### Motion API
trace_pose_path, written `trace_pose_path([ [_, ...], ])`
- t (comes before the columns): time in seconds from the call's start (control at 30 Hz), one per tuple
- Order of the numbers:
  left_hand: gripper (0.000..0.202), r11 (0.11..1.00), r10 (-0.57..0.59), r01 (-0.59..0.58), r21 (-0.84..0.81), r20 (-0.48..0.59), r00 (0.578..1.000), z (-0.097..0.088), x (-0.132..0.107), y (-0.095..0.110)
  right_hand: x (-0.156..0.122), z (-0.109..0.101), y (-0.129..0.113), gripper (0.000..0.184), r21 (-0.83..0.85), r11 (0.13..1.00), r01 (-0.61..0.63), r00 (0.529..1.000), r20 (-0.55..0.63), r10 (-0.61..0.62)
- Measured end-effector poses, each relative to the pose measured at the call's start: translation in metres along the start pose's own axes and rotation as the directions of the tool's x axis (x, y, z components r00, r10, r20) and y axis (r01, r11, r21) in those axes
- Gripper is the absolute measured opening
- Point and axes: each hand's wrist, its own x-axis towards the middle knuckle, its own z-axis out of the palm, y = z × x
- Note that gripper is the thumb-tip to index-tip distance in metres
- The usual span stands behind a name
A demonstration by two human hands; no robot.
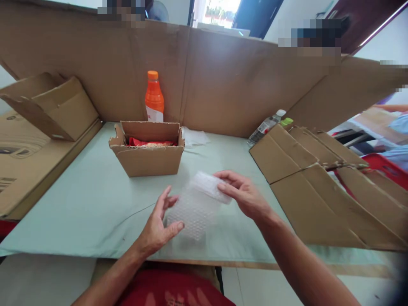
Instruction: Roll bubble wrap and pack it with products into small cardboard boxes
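A piece of clear bubble wrap hangs over the front middle of the table, its upper edge folded over. My right hand pinches that folded edge at the right, thumb on the near side. At the left side of the wrap is my left hand, its thumb and fingers spread apart; whether it touches the plastic I cannot tell. Beyond both hands stands a small open cardboard box with red packets inside.
An orange bottle stands behind the box, near a white sheet. Cardboard boxes fill the right side, with a clear bottle behind them. More cardboard lies at left. A tall cardboard wall closes the back; people are beyond it.
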Motion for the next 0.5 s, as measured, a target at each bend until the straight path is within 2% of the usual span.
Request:
trace_pose_path([
  [0.03,0.095,0.99,-0.107,0.109,-0.086,0.027,0.994,0.006,-0.002,-0.002,0.005,0.004,0.013,0.042,0.033,0.998,-0.048,0.999,-0.007,0.049],
  [0.1,0.095,0.944,-0.283,0.279,-0.175,0.002,0.959,0.015,-0.008,-0.005,0.011,0.007,0.039,0.041,0.016,0.996,-0.087,0.992,-0.089,0.088],
  [0.17,0.095,0.91,-0.386,0.369,-0.189,-0.062,0.92,0.019,-0.014,-0.008,0.009,0.008,0.061,0.037,-0.063,0.995,-0.071,0.975,-0.213,0.056],
  [0.23,0.093,0.895,-0.427,0.405,-0.187,-0.09,0.9,0.019,-0.021,-0.011,-0.004,0.008,0.074,0.032,-0.14,0.989,-0.042,0.965,-0.262,0.004],
  [0.3,0.086,0.891,-0.437,0.418,-0.178,-0.085,0.896,0.016,-0.027,-0.017,-0.024,0.013,0.077,0.025,-0.197,0.98,-0.013,0.988,-0.151,-0.017],
  [0.37,0.072,0.89,-0.446,0.434,-0.137,-0.069,0.892,0.013,-0.032,-0.022,-0.041,0.023,0.077,0.022,-0.247,0.969,0.022,0.996,0.094,0.002],
  [0.43,0.057,0.888,-0.458,0.454,-0.07,-0.044,0.888,0.011,-0.035,-0.026,-0.047,0.037,0.08,0.021,-0.283,0.957,0.061,0.94,0.34,0.041],
  [0.5,0.047,0.88,-0.474,0.474,-0.014,-0.02,0.88,0.012,-0.038,-0.028,-0.036,0.049,0.087,0.024,-0.291,0.953,0.088,0.89,0.452,0.055],
])
